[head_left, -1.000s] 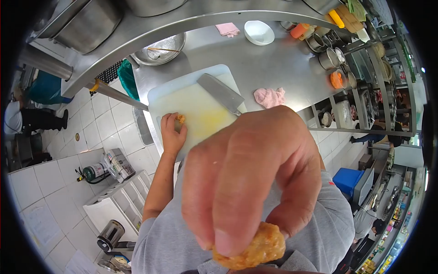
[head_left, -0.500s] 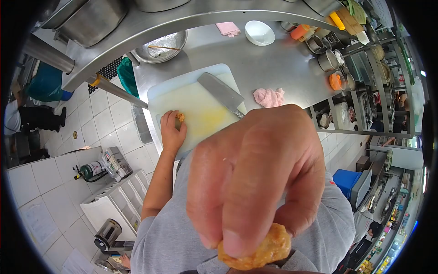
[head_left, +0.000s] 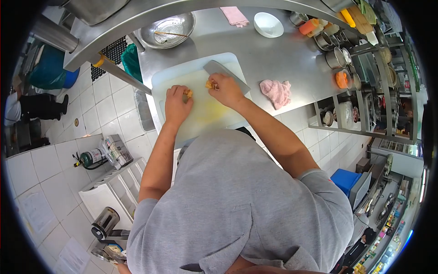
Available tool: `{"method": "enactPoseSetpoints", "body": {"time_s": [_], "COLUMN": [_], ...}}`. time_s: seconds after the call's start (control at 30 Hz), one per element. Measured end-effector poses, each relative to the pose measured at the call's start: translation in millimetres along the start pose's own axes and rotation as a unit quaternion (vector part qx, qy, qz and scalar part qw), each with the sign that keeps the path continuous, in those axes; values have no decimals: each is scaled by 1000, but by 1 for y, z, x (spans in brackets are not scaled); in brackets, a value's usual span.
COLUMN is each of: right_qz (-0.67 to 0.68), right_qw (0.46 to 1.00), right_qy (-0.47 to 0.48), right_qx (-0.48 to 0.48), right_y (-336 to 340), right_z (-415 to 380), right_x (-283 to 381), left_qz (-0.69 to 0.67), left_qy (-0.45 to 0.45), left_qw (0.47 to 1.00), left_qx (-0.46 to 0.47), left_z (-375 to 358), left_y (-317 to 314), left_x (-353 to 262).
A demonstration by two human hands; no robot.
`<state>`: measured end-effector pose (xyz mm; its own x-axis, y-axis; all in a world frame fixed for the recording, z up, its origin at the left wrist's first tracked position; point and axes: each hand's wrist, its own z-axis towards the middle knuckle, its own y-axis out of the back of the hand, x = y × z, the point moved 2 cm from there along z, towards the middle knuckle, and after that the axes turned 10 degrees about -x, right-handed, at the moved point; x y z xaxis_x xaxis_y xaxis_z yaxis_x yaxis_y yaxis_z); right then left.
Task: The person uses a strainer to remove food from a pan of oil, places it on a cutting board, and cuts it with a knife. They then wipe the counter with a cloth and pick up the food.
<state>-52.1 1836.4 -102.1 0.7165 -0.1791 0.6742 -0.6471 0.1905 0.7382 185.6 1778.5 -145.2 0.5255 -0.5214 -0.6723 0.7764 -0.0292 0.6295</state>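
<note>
The left hand (head_left: 177, 106) gripped one small golden-brown crusted piece (head_left: 188, 93) and the right hand (head_left: 228, 92) pinched a similar morsel (head_left: 209, 85) over the pale rectangular plastic board (head_left: 182, 71), presumably to catch crumbs.

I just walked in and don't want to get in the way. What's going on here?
A person in a grey shirt is working at a steel counter, both hands over a pale cutting board. The left hand has its fingers around a golden-brown piece of food, and the right hand pinches a second piece close by. A broad knife lies on the board, partly hidden by the right hand. I can't tell exactly what the food is.
</note>
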Motion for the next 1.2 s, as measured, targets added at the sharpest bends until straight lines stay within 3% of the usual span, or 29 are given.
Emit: {"method": "enactPoseSetpoints", "body": {"time_s": [0.13, 0.2, 0.3, 0.43, 0.53, 0.6, 0.8, 1.0, 1.13, 1.2], "right_qz": [-61, -260, -220, -243, -196, -147, -110, -130, -138, -185], "right_qw": [992, 964, 971, 965, 975, 983, 993, 990, 989, 977], "right_qy": [74, 18, -76, -59, -67, -94, -38, -39, -20, -51], "right_qx": [-77, -62, -50, -73, -74, -61, -14, 38, 46, 98], "right_y": [23, 34, 33, 42, 61, 66, 74, 83, 87, 86], "right_z": [-42, -60, -76, -88, -103, -113, -131, -129, -129, -126], "right_x": [-8, -24, -55, -57, -36, -35, -10, 3, 7, 11], "left_qz": [-13, -7, -3, 11, 49, 79, 80, 94, 93, 94], "left_qy": [-23, -48, -96, -130, -129, -71, -84, -59, -71, -66], "left_qw": [1000, 998, 994, 986, 978, 977, 980, 974, 977, 976], "left_qx": [6, 29, 60, 99, 156, 183, 162, 199, 178, 188], "left_z": [9, 15, 29, 42, 41, 36, 27, 23, 23, 24], "left_y": [7, 4, -13, -38, -54, -54, -49, -51, -51, -53], "left_x": [-15, -23, -30, -38, -36, -43, -54, -59, -61, -60]}}
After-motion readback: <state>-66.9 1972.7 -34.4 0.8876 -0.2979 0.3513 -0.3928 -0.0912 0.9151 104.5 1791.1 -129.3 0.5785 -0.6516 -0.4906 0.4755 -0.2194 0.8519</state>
